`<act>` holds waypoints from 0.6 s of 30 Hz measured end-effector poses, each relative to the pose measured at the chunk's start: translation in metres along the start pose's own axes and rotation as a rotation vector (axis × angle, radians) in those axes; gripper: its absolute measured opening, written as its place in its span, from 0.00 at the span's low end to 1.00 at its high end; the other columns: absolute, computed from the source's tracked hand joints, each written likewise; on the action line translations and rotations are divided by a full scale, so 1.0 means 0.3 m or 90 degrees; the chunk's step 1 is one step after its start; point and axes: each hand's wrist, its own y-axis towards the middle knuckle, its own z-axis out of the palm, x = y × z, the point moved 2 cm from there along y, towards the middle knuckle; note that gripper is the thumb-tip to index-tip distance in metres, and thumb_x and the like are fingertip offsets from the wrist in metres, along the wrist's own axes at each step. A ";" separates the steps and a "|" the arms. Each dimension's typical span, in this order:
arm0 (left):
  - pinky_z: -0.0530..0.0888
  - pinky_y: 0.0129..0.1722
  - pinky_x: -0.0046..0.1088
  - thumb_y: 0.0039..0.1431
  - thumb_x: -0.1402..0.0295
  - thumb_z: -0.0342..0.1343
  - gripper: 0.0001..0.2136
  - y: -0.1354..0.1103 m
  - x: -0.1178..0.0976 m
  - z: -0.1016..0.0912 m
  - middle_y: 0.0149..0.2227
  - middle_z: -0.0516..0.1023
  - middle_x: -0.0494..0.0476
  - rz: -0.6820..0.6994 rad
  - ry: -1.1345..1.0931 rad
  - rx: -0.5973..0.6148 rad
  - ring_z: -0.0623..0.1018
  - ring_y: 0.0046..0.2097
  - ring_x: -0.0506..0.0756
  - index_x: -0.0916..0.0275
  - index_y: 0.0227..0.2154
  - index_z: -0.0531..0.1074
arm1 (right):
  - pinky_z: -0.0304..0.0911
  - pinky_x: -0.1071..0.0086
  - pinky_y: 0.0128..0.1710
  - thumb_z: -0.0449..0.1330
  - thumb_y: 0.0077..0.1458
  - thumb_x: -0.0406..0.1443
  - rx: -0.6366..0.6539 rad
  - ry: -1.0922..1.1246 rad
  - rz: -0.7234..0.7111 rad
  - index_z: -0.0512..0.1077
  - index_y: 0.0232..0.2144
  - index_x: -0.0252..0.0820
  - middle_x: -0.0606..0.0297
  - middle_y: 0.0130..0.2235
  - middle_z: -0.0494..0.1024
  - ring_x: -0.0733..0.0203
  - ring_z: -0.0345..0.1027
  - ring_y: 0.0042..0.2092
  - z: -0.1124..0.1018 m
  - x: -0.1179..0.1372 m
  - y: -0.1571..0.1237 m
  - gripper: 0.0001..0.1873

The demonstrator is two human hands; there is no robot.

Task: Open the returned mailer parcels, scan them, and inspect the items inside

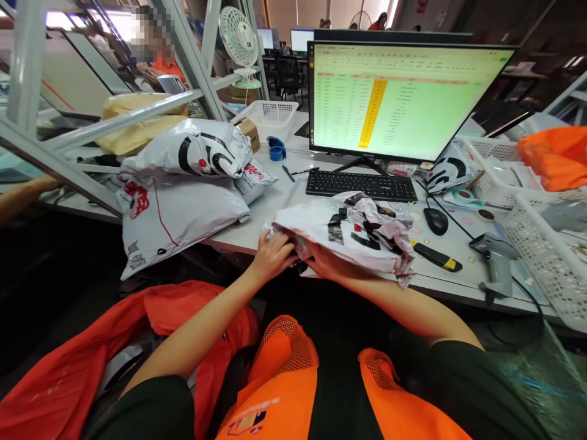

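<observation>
A white plastic mailing bag (312,220) with black and red print lies crumpled at the desk's front edge, before the keyboard. At its left end, my left hand (274,255) grips the bag's edge with bent fingers. My right hand (323,261) is partly under and inside the bag's near side, its fingers mostly covered by the plastic. The opening seems to lie between both hands, and its contents cannot be made out. Just right of the bag rests a yellow and black box cutter (435,255).
White mailing bags (183,208) are stacked at the left by a metal frame. A monitor (403,98), keyboard (362,184), mouse (435,221) and barcode scanner (496,263) stand behind and right. White baskets (545,263) line the right side; a red sack (183,305) hangs below left.
</observation>
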 end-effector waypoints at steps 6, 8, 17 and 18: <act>0.51 0.66 0.66 0.55 0.51 0.65 0.24 0.180 -0.019 -0.104 0.68 0.64 0.72 -0.055 -0.052 -0.070 0.59 0.71 0.76 0.57 0.51 0.74 | 0.60 0.47 0.65 0.66 0.52 0.39 -0.098 0.149 0.110 0.64 0.62 0.36 0.45 0.61 0.71 0.41 0.64 0.63 -0.159 -0.078 0.037 0.36; 0.57 0.66 0.62 0.56 0.58 0.64 0.26 0.233 -0.017 -0.138 0.71 0.58 0.71 -0.056 -0.108 -0.026 0.57 0.72 0.75 0.58 0.57 0.71 | 0.63 0.49 0.62 0.68 0.50 0.42 -0.118 0.233 0.150 0.65 0.61 0.38 0.48 0.59 0.73 0.43 0.68 0.60 -0.228 -0.107 0.003 0.38; 0.76 0.55 0.37 0.50 0.75 0.47 0.23 0.278 0.133 -0.022 0.50 0.82 0.59 -0.210 -0.306 0.094 0.81 0.52 0.60 0.63 0.48 0.75 | 0.69 0.41 0.56 0.59 0.48 0.65 -0.421 0.480 0.304 0.62 0.63 0.38 0.43 0.56 0.75 0.39 0.74 0.55 -0.403 -0.245 -0.188 0.51; 0.76 0.55 0.37 0.50 0.75 0.46 0.22 0.261 0.137 -0.008 0.50 0.82 0.60 -0.219 -0.295 0.069 0.80 0.52 0.60 0.64 0.48 0.75 | 0.69 0.40 0.56 0.52 0.53 0.64 -0.476 0.465 0.301 0.60 0.65 0.39 0.44 0.59 0.73 0.39 0.73 0.57 -0.440 -0.247 -0.188 0.48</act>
